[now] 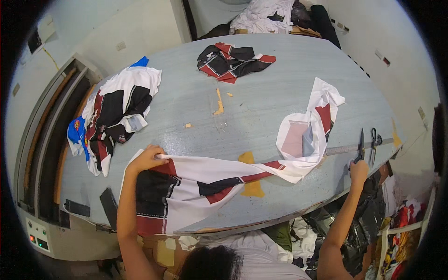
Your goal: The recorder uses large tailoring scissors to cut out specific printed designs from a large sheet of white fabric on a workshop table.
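A long piece of white fabric [191, 165] with printed black and dark red panels lies across the near part of the table. Its right end curls into a loose loop. My left hand [149, 158] is closed on the fabric's upper edge, at its left end. At the right, my right hand [358, 171] is closed round the handles of a pair of scissors [361, 147], whose blades point away from me. Just right of these, a second pair of scissors [375, 140] lies on the table. A metal ruler [340, 150] lies partly beneath the scissors.
A heap of printed fabric pieces [116, 105] sits at the left, and a smaller black and red heap [233, 60] at the back. Two dark flat objects, a phone-like one [77, 208] among them, lie near the left edge. A roller machine [46, 130] stands beyond the table [261, 102].
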Demonstrator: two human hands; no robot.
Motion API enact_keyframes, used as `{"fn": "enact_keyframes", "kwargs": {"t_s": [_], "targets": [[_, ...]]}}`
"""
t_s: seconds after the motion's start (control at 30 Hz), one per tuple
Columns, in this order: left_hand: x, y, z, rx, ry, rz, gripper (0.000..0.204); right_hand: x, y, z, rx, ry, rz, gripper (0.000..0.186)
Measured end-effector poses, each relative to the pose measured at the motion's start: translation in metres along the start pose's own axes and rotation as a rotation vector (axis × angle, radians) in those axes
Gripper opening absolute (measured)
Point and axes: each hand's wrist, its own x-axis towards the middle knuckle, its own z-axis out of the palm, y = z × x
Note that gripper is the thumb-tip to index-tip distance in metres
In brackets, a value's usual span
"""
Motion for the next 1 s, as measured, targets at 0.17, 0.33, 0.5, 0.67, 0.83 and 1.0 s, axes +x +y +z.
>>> {"fn": "enact_keyframes", "kwargs": {"t_s": [0.17, 0.33, 0.5, 0.67, 0.83, 1.0], "targets": [[-0.021, 0.05, -0.027, -0.702, 0.295, -0.255, 0.017, -0.141, -0.117, -0.025, 0.639, 0.067, -1.004, 0.041], [-0.064, 0.061, -0.061, -0.422, 0.579, -0.053, 0.025, -0.103, -0.083, -0.031, 0.725, -0.282, -1.122, 0.022], [-0.114, 0.055, -0.066, -0.526, 0.597, 0.097, 0.035, 0.017, -0.027, -0.117, 0.864, -0.884, -1.012, 0.012], [-0.057, 0.053, -0.055, -0.822, 0.512, -0.112, 0.024, 0.039, -0.148, -0.103, 0.564, -0.451, -0.935, 0.024], [-0.029, -0.007, 0.012, -0.961, 0.417, -0.364, 0.02, -0.026, -0.133, -0.051, 0.726, -0.369, -0.783, 0.032], [-0.032, -0.017, 0.016, -0.999, 0.1, -0.394, 0.032, -0.04, -0.083, -0.002, 0.314, 0.101, -0.915, 0.038]]}}
